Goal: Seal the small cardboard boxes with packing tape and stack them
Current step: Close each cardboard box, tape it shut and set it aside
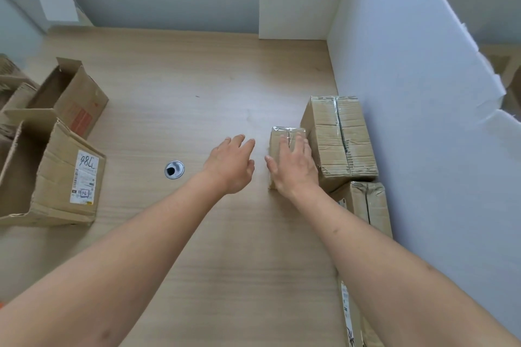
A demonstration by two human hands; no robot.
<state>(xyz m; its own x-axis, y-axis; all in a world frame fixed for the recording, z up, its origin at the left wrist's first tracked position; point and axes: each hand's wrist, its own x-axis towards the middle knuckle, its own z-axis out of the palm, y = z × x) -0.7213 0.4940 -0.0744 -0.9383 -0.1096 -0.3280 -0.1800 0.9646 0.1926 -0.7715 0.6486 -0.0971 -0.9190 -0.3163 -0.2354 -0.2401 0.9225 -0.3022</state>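
A small taped cardboard box [284, 136] stands on the wooden table, right of centre. My right hand [293, 167] lies flat on its top with the fingers straight. My left hand [232, 165] hovers just left of it, fingers relaxed, holding nothing. A larger taped box [341, 138] stands right beside the small one, against the white partition. Another sealed box [363, 203] lies behind my right forearm. No tape roll is visible.
Two open unsealed boxes [67, 98] [53, 175] stand at the left edge, the nearer one with a white label. A round metal cable hole [174, 169] sits in the table. A white partition [423, 121] walls off the right side. Another labelled box [351, 315] lies at bottom right.
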